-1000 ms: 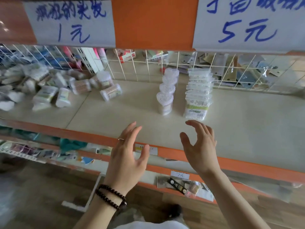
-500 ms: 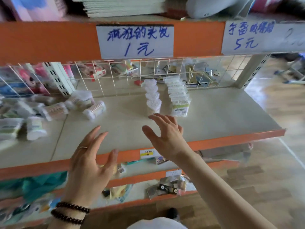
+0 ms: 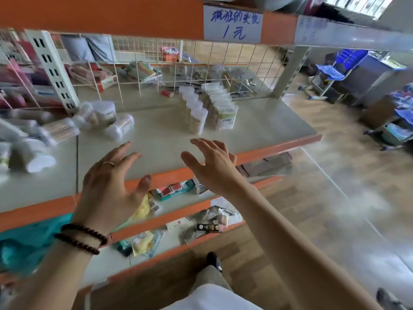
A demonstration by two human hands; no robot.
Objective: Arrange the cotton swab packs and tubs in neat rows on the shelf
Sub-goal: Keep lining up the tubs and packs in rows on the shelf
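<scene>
A: Where are the hands?

B: Both are up in front of the shelf (image 3: 257, 128). The left hand (image 3: 109, 184) has its fingers spread apart and holds nothing. It has a ring (image 3: 108, 163) on one finger and dark beads (image 3: 81, 238) on the wrist.

A: And the other one?

B: The right hand (image 3: 214, 166) is spread out too, fingers a bit bent, and holds nothing. Each grip is apart. Neither hand touches a tub or a pack.

A: Where are the swabs?

B: A row of tubs (image 3: 194, 109) stands upright near the middle of the shelf, one behind the other, going back to the wire grid (image 3: 201, 57). Just beside it on the right is a row of packs (image 3: 220, 106), also one behind the other. The two rows almost touch.

A: Are there more?

B: Yes. On the left a loose pile (image 3: 35, 139) of tubs and packs lies all mixed up. One tub (image 3: 119, 128) lies on its side at the edge of the pile, and a round tub (image 3: 104, 111) stands behind it. That part is blurry.

A: What is above?

B: A white sign (image 3: 232, 24) with blue writing on the orange rail.

A: And below?

B: Lower shelves (image 3: 185, 201) with small boxes and bags, and a wood floor (image 3: 335, 175) to the right
</scene>
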